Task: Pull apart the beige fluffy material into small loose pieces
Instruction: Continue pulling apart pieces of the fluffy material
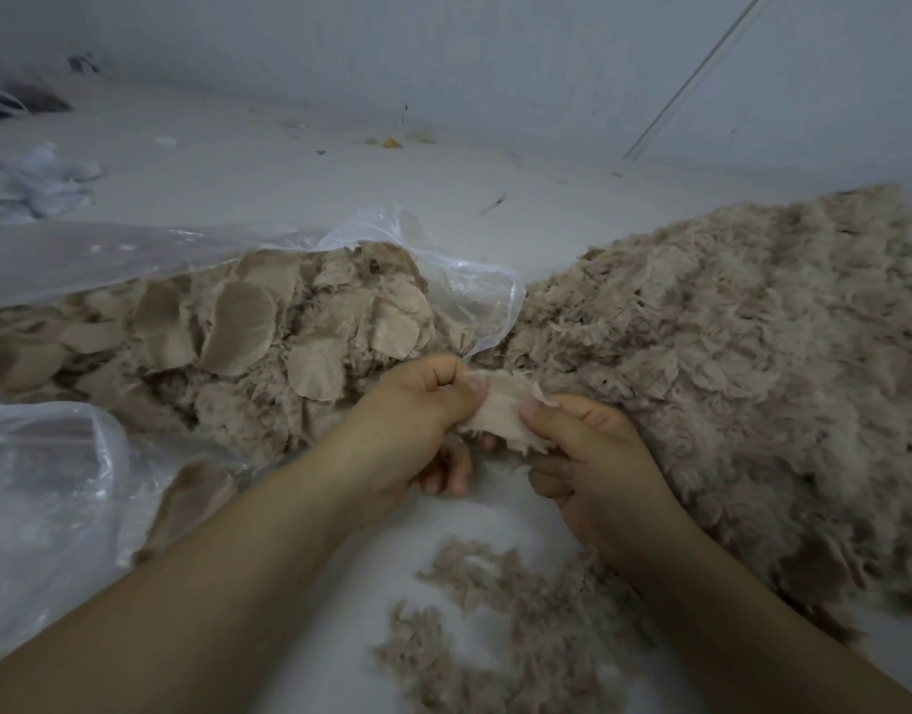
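Dim, flat, bluish-grey light with no clear source; shadows are soft and faint. Glare shows only on the crinkled clear plastic bag [464, 280]. Wide-angle distortion bends the edges, and the far corners and the lower foreground look smeared and out of focus.

Left grip [418, 420] and right grip [593, 456] pinch, arms extended.

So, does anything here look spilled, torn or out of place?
Nothing alarming. Loose fluff lies scattered on the surface below the hands, as the job would produce. The plastic bag gapes open, pieces bulging out. Both hands, left and right, pinch one scrap.
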